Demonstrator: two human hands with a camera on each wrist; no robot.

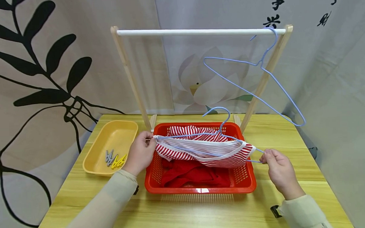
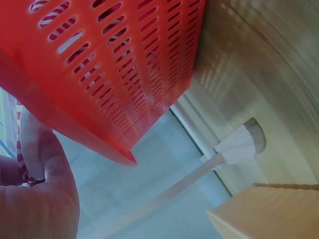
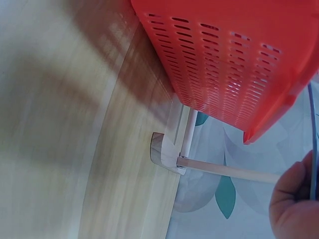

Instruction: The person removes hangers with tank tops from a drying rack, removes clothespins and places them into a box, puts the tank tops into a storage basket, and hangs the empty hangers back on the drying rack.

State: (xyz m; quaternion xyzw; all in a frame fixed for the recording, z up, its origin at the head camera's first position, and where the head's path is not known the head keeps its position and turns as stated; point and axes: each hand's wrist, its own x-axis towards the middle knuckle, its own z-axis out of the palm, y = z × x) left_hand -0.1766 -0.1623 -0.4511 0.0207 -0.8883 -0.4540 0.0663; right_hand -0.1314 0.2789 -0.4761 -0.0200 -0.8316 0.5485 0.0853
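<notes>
A red-and-white striped garment (image 1: 229, 161) with a white-edged opening is stretched across the red basket (image 1: 200, 190). A blue clothes hanger (image 1: 223, 121) runs through that opening, its hook standing up behind the cloth. At the garment's left corner my left hand (image 1: 140, 152) pinches the white edge and striped cloth. My right hand (image 1: 281, 172) grips the hanger's right end, which sticks out past the garment. In the left wrist view, the left hand (image 2: 42, 184) holds striped cloth beside the basket rim. The right wrist view shows the right hand (image 3: 294, 199) on the hanger wire (image 3: 314, 139).
Red cloth (image 1: 193, 174) lies inside the basket. Behind it stands a wooden rack with a white bar (image 1: 197, 32), and another blue hanger (image 1: 245, 90) hangs at its right end. On the left, a yellow tray (image 1: 116, 133) holds grey clothespins (image 1: 109, 157) and yellow clothespins (image 1: 119, 161).
</notes>
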